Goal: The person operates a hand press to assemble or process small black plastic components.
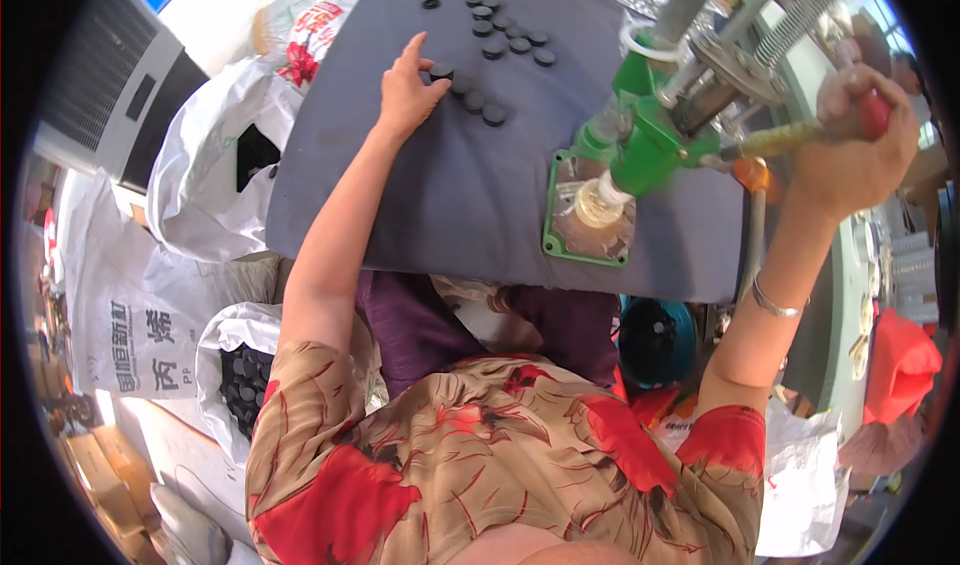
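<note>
At the far left of the cloth-covered table, my left hand (pixel 404 95) pinches a small black disc (pixel 441 70) between thumb and a finger, its index finger stretched out. A short row of black discs (pixel 474 100) lies just right of that hand. Out to the right, my right hand (pixel 868 150) is wrapped round the red knob (pixel 874 115) of a lever (pixel 785 139). This lever belongs to a green hand press (pixel 650 150). Below the press head, a pale round piece (pixel 600 203) stands on the green-rimmed base plate (pixel 558 254).
More black discs (pixel 518 45) are scattered farther back on the grey tabletop (pixel 450 205). White sacks (pixel 225 340) stand left of the table; one holds many black discs. A dark blue bucket (pixel 657 340) sits below the table's right edge. A spring (pixel 805 15) rises above the press.
</note>
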Demonstrator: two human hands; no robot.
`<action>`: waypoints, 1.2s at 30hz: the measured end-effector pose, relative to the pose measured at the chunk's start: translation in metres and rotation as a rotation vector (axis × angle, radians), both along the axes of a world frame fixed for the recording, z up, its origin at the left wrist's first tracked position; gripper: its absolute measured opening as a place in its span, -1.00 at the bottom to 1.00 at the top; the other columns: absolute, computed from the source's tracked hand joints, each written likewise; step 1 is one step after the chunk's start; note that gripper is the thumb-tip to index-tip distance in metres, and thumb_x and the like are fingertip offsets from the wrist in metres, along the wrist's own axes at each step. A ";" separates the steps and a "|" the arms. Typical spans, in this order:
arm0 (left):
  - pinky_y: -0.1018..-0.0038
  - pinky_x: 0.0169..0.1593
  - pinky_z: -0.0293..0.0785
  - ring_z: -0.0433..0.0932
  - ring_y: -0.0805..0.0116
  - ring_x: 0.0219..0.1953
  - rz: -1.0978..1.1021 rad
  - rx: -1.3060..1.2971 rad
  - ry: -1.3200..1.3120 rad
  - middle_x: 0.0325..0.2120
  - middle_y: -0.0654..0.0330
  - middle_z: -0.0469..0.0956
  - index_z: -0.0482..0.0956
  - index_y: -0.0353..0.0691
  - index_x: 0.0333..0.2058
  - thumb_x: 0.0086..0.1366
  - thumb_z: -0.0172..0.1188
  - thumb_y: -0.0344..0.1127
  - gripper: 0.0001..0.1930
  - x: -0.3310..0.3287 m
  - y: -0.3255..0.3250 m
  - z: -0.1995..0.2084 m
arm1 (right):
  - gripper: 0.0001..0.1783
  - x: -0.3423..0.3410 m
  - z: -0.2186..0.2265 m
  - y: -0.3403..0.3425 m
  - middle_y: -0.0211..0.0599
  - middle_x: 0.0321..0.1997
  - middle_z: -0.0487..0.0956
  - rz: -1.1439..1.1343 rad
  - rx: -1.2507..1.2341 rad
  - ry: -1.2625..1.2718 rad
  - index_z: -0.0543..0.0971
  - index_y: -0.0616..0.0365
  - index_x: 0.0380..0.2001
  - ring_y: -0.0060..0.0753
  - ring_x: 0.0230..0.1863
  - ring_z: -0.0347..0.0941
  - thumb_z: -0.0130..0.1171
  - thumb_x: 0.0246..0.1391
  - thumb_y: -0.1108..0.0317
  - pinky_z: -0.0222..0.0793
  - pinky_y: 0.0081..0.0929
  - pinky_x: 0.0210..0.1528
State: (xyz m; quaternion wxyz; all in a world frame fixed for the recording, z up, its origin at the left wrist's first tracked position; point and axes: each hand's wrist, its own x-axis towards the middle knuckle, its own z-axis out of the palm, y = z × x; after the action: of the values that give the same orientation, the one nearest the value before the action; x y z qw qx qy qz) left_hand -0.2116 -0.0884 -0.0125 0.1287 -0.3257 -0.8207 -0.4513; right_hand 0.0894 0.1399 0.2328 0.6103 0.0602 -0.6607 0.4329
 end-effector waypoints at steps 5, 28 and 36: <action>0.38 -0.08 0.41 0.53 0.25 -0.21 -0.312 0.090 -0.010 -0.28 0.16 0.58 0.24 -0.12 0.18 -0.14 0.32 -0.45 -0.19 0.100 0.003 0.041 | -0.62 -0.009 0.002 0.000 -0.14 -0.48 0.45 -0.072 0.003 0.080 0.44 0.33 -0.39 -0.37 -0.57 0.29 -0.27 0.16 0.23 0.18 -0.49 -0.53; 0.19 -0.01 0.36 0.44 -0.06 -0.08 -0.580 -0.002 -0.095 -0.20 -0.03 0.53 0.09 -0.29 0.20 -0.10 0.33 -0.39 -0.13 0.198 0.061 0.033 | -0.79 0.025 -0.019 -0.019 -0.17 -0.50 0.47 -0.599 0.324 0.040 0.44 0.25 -0.35 -0.39 -0.57 0.34 -0.20 0.13 0.42 0.26 -0.46 -0.56; 0.21 0.00 0.36 0.44 -0.04 -0.07 -0.573 0.027 -0.135 -0.20 -0.02 0.54 0.10 -0.27 0.19 -0.10 0.32 -0.38 -0.16 0.195 0.059 0.029 | -0.77 0.071 -0.066 -0.047 -0.11 -0.49 0.32 0.190 0.352 0.100 0.32 0.09 -0.32 -0.32 -0.63 0.17 -0.24 0.20 0.18 0.16 -0.34 -0.64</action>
State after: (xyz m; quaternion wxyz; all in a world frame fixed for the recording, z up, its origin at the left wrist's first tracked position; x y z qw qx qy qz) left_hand -0.0162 -0.0290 0.0161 -0.0543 -0.5117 -0.6960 -0.5008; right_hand 0.1605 0.0928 0.1672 0.5789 0.2495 -0.6862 0.3630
